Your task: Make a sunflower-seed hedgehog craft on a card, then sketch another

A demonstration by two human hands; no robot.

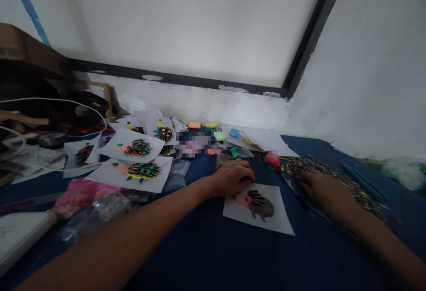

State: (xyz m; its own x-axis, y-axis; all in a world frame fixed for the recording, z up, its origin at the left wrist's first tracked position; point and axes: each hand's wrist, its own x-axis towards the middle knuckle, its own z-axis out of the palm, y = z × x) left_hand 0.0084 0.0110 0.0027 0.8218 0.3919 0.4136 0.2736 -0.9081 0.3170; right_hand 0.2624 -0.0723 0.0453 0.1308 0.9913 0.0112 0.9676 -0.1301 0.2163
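Note:
A paper sheet (pixel 279 218) lies on the blue tabletop, printed with a grey hedgehog that has a pinkish-orange face and a few striped sunflower seeds stuck on its back. My left hand (pixel 231 178) rests at the sheet's upper left edge, its fingers curled under; whatever they may hold is hidden. Over to the right, my right hand (pixel 314 186) reaches down at the near side of a spread pile of sunflower seeds (pixel 359 193). Its fingers are drawn together and slightly blurred, so anything between them cannot be made out.
Hedgehog sheets covered in seeds and coloured dots (pixel 140 171) overlap at the left. Clear plastic bags (pixel 109 206) lie nearer. Along the back are clay blocks, including a red one (pixel 272 159) and a blue one (pixel 234 132). A blue pen-like tool (pixel 362 181) lies beside the seeds.

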